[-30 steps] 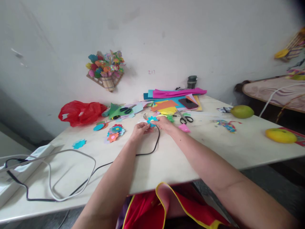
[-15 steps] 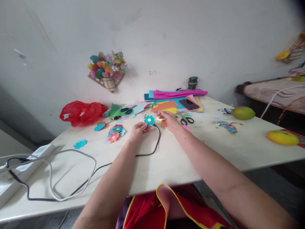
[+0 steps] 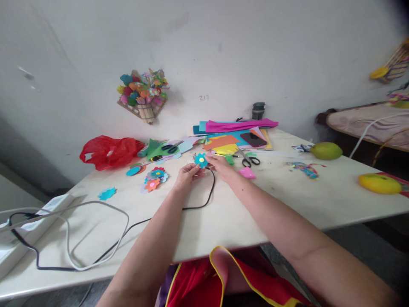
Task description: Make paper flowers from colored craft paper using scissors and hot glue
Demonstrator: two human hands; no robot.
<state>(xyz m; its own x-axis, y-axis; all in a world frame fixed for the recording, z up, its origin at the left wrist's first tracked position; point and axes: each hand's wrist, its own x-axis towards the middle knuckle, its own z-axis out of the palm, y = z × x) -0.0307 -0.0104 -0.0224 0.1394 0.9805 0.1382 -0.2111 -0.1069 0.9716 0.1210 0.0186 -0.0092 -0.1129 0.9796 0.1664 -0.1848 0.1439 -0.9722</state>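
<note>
Between my two hands is a blue paper flower (image 3: 201, 160) with a yellow centre, held above the table. My left hand (image 3: 188, 174) pinches its lower left edge. The fingertips of my right hand (image 3: 220, 165) meet its right edge and appear closed on it. Left of my hands lies a cluster of finished-looking paper flowers (image 3: 156, 178) in blue, red and orange. Farther left is a plain blue paper flower cutout (image 3: 108, 193). A pink paper piece (image 3: 247, 172) and black-handled scissors (image 3: 251, 161) rest right of my right hand.
Coloured paper sheets (image 3: 223, 143) with a phone (image 3: 253, 139) lie at the back. A red plastic bag (image 3: 110, 152) sits at the back left. A black cable (image 3: 209, 196) runs beneath my arms from the power strip (image 3: 41, 221). Mangoes (image 3: 326, 151) lie at the right.
My right hand has moved left and down to the flower and now touches its right edge. The pink paper and a green piece behind that hand show more. My left hand has barely moved.
</note>
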